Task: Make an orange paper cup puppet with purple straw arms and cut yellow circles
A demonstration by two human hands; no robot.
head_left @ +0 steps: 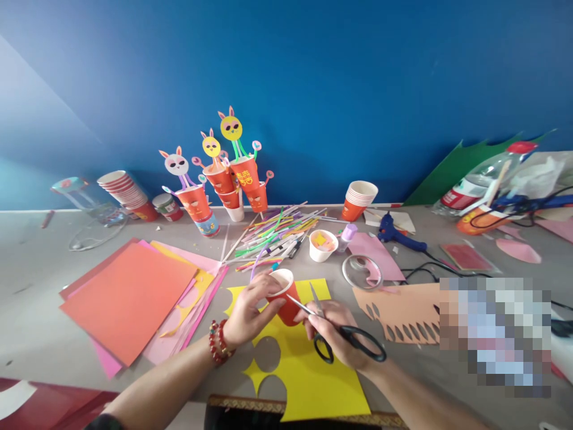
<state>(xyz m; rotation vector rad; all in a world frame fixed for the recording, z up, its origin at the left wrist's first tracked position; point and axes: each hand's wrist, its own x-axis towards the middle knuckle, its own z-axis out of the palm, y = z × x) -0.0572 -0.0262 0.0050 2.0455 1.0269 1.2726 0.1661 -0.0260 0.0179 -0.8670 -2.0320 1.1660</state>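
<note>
A red paper cup [289,307] with a white inside stands tilted above a yellow paper sheet [320,376] that has round holes cut from it. My left hand [253,304], with red beads at the wrist, is closed around the cup's rim and left side. In my right hand [338,331] are black-handled scissors [360,341], their blades parted and pointing up and left. One blade lies across the front of the cup, though whether it touches the wall I cannot tell. The fingertips of my right hand are close to the cup's lower right side.
Orange and pink paper sheets [138,298] lie on the left. Several rabbit-faced cup figures [194,203] stand along the wall, beside a heap of pipe cleaners [277,233]. A white tub [323,246], tape roll [362,272] and blue glue gun [398,234] with its cord are on the right.
</note>
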